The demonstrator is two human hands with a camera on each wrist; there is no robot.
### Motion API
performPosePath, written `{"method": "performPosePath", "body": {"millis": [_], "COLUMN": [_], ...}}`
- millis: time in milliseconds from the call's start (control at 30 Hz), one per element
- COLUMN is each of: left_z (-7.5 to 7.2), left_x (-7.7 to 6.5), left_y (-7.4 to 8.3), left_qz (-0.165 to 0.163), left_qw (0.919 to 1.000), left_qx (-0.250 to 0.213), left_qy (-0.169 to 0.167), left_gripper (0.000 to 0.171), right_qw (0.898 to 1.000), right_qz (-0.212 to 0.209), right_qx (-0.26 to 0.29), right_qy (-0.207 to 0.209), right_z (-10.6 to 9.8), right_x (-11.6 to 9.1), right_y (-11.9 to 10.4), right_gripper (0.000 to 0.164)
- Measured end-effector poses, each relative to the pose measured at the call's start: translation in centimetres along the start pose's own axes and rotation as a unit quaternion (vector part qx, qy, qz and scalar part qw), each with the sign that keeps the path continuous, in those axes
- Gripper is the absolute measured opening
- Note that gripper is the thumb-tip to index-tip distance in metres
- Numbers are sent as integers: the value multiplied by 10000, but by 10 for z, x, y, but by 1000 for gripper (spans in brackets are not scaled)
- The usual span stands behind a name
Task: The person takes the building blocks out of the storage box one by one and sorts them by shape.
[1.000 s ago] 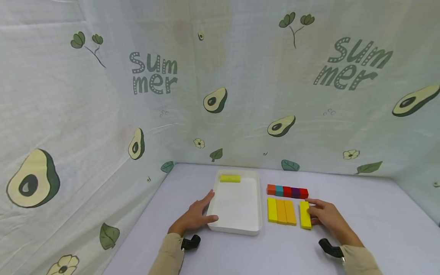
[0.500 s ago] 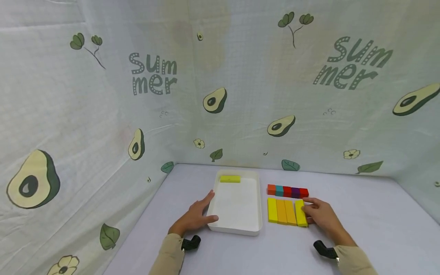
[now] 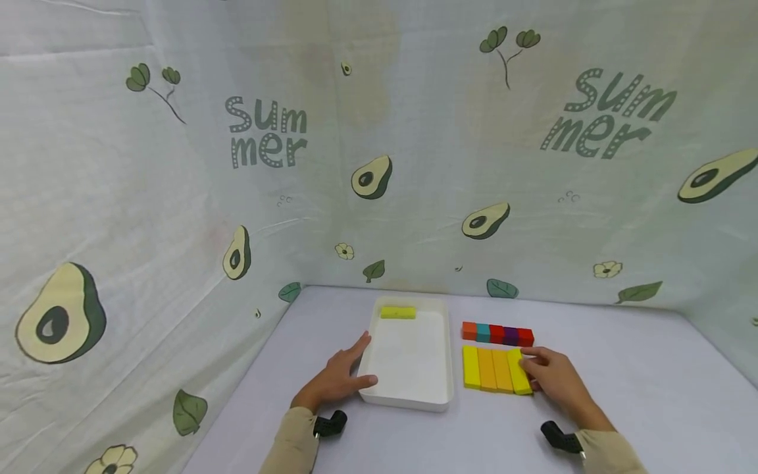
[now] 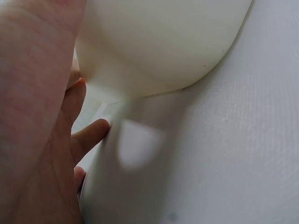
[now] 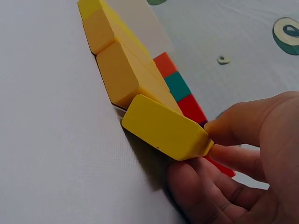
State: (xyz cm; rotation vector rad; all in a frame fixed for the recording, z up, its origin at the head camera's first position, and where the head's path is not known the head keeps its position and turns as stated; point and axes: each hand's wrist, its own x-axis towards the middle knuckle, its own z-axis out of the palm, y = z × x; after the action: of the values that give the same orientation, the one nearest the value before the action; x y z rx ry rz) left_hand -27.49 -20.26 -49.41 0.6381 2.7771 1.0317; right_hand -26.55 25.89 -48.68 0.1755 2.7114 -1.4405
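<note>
My right hand (image 3: 559, 380) holds a yellow wooden block (image 3: 519, 372) by its right side, at the right end of a row. In the right wrist view, the fingers (image 5: 233, 123) touch the far end of that block (image 5: 161, 128). It lies slightly slanted against two orange blocks (image 3: 495, 370); another yellow block (image 3: 471, 367) closes the row's left end. My left hand (image 3: 336, 378) rests at the left side of a white tray (image 3: 435, 402), fingers spread and thumb over the rim. The left wrist view shows the tray's wall (image 4: 163, 56) close to the palm.
One yellow block (image 3: 398, 313) lies inside the tray near its far edge. Behind the row stands a line of small cubes (image 3: 497, 334) in orange, teal, red and purple. A printed cloth (image 3: 414, 250) hangs behind the table (image 3: 462, 441).
My right hand has slid the yellow block leftward until it meets the orange blocks, closing the gap. The left hand and the tray have kept their place.
</note>
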Motion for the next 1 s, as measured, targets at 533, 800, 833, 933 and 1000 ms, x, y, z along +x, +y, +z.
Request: {"method": "performPosePath", "body": {"millis": [533, 800, 833, 933, 1000], "left_z": [0, 1, 1, 2, 2], "left_x": [2, 1, 0, 0, -1], "left_y": [0, 1, 1, 0, 1], "left_qz": [-145, -241, -240, -189, -183], "left_qw": [9999, 9997, 9997, 9998, 9998], "left_qx": [12, 26, 14, 7, -5], "left_qy": [-3, 9, 14, 34, 43], "left_gripper": [96, 97, 96, 96, 96], "right_qw": [9998, 9995, 9995, 9994, 9994], "right_qz": [40, 115, 111, 78, 57], "right_qx": [-178, -244, -245, -229, -195], "right_qy": [114, 179, 191, 243, 272], "right_z": [-1, 1, 1, 2, 3], "right_x": [-4, -6, -6, -7, -8], "right_y": [-4, -5, -4, -4, -5], "right_gripper": [53, 52, 52, 51, 50]}}
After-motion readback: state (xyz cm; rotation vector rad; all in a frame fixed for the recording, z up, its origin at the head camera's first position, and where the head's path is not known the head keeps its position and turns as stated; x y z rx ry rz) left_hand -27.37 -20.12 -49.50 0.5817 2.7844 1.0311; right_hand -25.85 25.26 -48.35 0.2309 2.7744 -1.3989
